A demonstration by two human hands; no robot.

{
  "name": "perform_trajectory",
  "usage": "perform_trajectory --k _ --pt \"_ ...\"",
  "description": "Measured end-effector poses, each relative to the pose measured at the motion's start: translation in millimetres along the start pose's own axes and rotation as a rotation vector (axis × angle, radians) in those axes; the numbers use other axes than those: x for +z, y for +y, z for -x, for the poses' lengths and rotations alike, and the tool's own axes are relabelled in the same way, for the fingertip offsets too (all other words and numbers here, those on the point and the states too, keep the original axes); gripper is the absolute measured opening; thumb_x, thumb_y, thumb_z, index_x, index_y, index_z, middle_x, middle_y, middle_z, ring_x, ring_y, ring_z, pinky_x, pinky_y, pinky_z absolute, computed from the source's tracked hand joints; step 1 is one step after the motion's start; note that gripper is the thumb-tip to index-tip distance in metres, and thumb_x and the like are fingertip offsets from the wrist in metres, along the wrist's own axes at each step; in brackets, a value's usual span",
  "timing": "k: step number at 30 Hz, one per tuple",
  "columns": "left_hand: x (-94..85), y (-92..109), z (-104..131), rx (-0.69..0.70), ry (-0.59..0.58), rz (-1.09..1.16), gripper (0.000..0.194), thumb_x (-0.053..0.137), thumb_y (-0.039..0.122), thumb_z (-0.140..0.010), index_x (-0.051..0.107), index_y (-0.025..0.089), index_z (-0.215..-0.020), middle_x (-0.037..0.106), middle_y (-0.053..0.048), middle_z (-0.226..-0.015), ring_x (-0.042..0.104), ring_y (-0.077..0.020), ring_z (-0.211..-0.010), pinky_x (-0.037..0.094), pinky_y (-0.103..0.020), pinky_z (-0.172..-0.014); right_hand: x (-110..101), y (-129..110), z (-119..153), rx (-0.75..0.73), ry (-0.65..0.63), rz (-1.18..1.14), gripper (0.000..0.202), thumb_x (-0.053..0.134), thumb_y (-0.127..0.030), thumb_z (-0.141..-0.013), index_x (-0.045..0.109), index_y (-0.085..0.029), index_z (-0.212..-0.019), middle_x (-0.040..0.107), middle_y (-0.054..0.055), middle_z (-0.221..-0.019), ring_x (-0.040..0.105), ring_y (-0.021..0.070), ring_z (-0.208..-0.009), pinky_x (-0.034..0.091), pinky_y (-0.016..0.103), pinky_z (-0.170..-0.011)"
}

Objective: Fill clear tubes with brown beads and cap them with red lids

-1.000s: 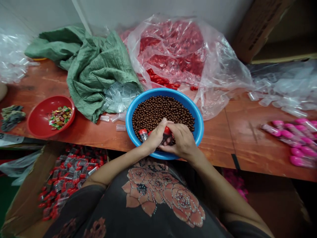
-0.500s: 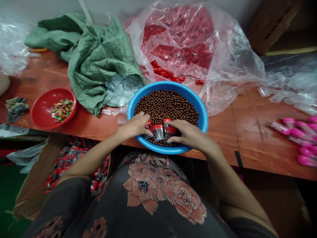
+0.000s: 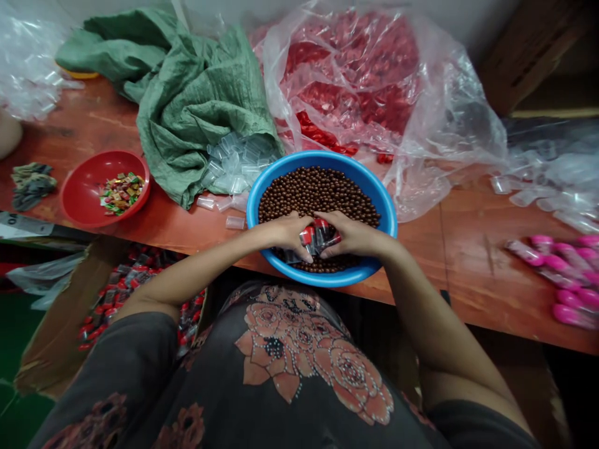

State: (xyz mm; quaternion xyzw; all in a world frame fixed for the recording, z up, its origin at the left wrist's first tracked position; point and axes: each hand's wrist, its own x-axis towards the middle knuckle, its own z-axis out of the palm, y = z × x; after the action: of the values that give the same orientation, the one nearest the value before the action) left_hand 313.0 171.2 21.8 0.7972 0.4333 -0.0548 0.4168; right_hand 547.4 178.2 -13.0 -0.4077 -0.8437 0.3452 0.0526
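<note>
Dark brown balls (image 3: 322, 187) fill a blue basin (image 3: 392, 215) at the table's front edge. Over the near part of the balls, my left hand (image 3: 294, 234) and my right hand (image 3: 349, 234) face each other, fingers curved around a small bunch of clear containers with red caps (image 3: 320, 234). The containers are pressed together between both hands, tilted at different angles. Part of another clear container shows below my left hand. The undersides of the fingers are hidden.
Left on the table are a red bowl (image 3: 75, 199) of wrapped candies, a green cloth (image 3: 182, 106) and clear tubes (image 3: 236, 162). Behind the basin lies a plastic bag (image 3: 355, 81) of red pieces. Pink-capped tubes (image 3: 568, 268) lie right. A cardboard box (image 3: 51, 337) holds red-capped containers.
Both hands have come closer together and closed around the red-capped containers, which were spread out between them. The view has shifted slightly.
</note>
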Motion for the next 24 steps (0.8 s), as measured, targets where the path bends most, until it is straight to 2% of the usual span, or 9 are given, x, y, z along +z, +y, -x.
perform_trajectory --k 2,5,9,12,15,18,21,24 --pt "2.1 4.1 -5.9 -0.061 -0.011 -0.032 0.081 0.082 0.041 -0.056 0.057 0.017 -0.129 0.055 -0.011 -0.111 0.054 -0.0315 -0.104 0.046 -0.04 -0.091 1.4 -1.1 -3.0 0.024 -0.012 0.018 0.103 0.087 -0.05 -0.057 0.044 -0.029 -0.148 0.056 0.008 -0.123 0.063 0.0297 -0.111 0.054 0.046 -0.097" --pt "5.3 8.0 -10.6 -0.079 -0.002 -0.056 0.079 0.084 0.036 -0.053 0.06 0.018 -0.126 0.056 -0.013 -0.114 0.056 -0.0328 -0.102 0.046 -0.041 -0.088 3.3 -6.8 -2.1 0.081 -0.032 0.005 0.091 0.088 -0.048 -0.055 0.055 -0.024 -0.136 0.059 0.008 -0.115 0.064 0.029 -0.105 0.055 0.045 -0.094" --pt "9.2 7.3 -8.7 0.018 0.075 0.041 0.077 0.086 0.032 -0.049 0.062 0.023 -0.123 0.061 -0.009 -0.111 0.058 -0.0308 -0.098 0.046 -0.038 -0.083 5.1 -12.6 3.8 0.141 -0.029 -0.2 0.062 0.083 -0.04 -0.065 0.061 -0.021 -0.12 0.067 0.006 -0.111 0.065 0.0268 -0.101 0.055 0.046 -0.094" --pt "11.3 4.5 -4.7 0.079 0.129 0.138 0.066 0.087 0.03 -0.048 0.067 0.026 -0.11 0.066 -0.002 -0.093 0.06 -0.0262 -0.088 0.044 -0.034 -0.079 6.7 -17.2 7.5 0.119 0.022 -0.403 0.058 0.081 -0.036 -0.069 0.059 -0.023 -0.121 0.07 0.003 -0.113 0.067 0.0244 -0.102 0.056 0.045 -0.093" --pt "13.2 0.0 -2.1 0.141 0.193 0.184 0.044 0.084 0.03 -0.053 0.069 0.025 -0.094 0.065 0.001 -0.078 0.06 -0.0212 -0.075 0.041 -0.031 -0.071 8.8 -23.5 8.9 0.161 0.067 -0.511 0.061 0.081 -0.036 -0.069 0.059 -0.025 -0.124 0.071 0.003 -0.108 0.068 0.0218 -0.09 0.061 0.035 -0.069" --pt "15.3 -4.8 -1.2 0.182 0.195 0.222 0.022 0.077 0.031 -0.063 0.069 0.023 -0.082 0.065 0.002 -0.071 0.058 -0.0171 -0.065 0.038 -0.029 -0.063 10.2 -29.4 9.3 0.236 0.081 -0.577 0.066 0.081 -0.035 -0.068 0.057 -0.027 -0.129 0.069 0.004 -0.108 0.067 0.0188 -0.078 0.054 0.025 -0.045" --pt "15.1 -5.6 0.8 0.207 0.199 0.26 0.015 0.073 0.029 -0.068 0.067 0.021 -0.079 0.065 0.001 -0.071 0.058 -0.016 -0.064 0.036 -0.028 -0.062 8.6 -34.8 11.1 0.281 0.105 -0.62 0.068 0.081 -0.035 -0.068 0.057 -0.026 -0.131 0.068 0.005 -0.11 0.066 0.0185 -0.077 0.055 0.024 -0.044" --pt "10.0 -2.8 5.3 0.291 0.29 0.213 0.015 0.074 0.027 -0.068 0.066 0.02 -0.08 0.065 0.0 -0.077 0.058 -0.0169 -0.072 0.037 -0.03 -0.067 3.6 -40.8 14.1 0.272 0.204 -0.627 0.069 0.082 -0.038 -0.068 0.057 -0.025 -0.132 0.066 0.007 -0.112 0.067 0.0199 -0.084 0.057 0.024 -0.048"
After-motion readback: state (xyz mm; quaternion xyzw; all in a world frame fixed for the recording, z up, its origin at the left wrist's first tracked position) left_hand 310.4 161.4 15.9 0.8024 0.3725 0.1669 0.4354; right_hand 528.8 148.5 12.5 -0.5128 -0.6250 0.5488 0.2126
